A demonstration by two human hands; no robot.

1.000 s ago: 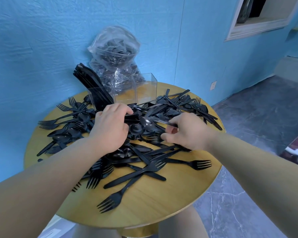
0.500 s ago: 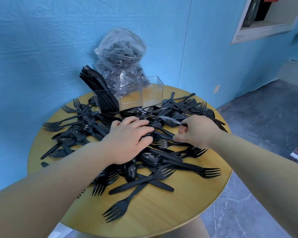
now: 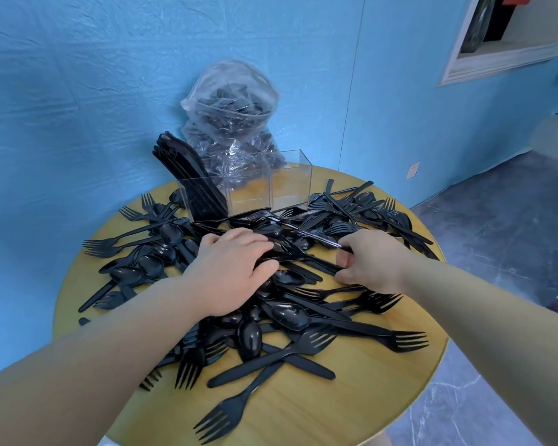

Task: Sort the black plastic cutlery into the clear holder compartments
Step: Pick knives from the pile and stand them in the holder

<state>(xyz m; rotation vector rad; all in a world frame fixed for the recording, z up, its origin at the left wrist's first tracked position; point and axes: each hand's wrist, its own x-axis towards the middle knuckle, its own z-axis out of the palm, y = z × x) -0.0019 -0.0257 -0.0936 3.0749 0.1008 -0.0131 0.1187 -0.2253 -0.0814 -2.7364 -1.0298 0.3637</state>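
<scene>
A heap of black cutlery (image 3: 290, 284), forks, spoons and knives tangled together, covers most of the round wooden desk (image 3: 351, 397). The clear holder (image 3: 248, 188) stands at the far edge of the heap, its three compartments side by side. Its left compartment is packed with black knives (image 3: 187, 175) that lean out to the left; the middle and right compartments show only clear walls. Behind the holder, against the blue wall (image 3: 78, 91), sits a clear bag (image 3: 232, 114) stuffed with more dark cutlery. The left hand (image 3: 229, 272) lies palm down on the heap in front of the holder, its grip loose: fingers nearly straight, spread over the pieces and touching them, thumb beside a spoon, nothing visibly closed in it. The right hand (image 3: 371, 262) is on the heap to the right of the left hand, in front of the holder's right compartment; its grip is curled, fingers and thumb pinching a thin black handle (image 3: 316, 236) that runs up and left toward the holder. A lone fork (image 3: 229, 410) lies nearest the camera, well apart from the holder.
</scene>
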